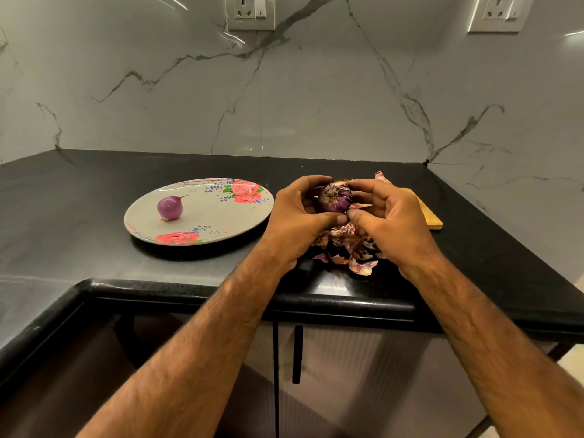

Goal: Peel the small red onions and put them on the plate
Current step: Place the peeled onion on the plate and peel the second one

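– Black tabletop (79,200), marble-veined wall behind. Item locations?
– One peeled onion (169,208) rests on the floral plate (215,216), left. One unpeeled onion (335,197) is held above the skin scraps (350,248).
– State of the hands?
– Left hand (294,222) and right hand (392,222) both curl round the unpeeled onion; thumbs meet at its near side.

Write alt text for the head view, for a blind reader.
The left hand and right hand grip a small red onion with skin on above onion peelings on a black countertop. A peeled onion sits on the floral plate to the left; a wooden board lies behind the right hand.
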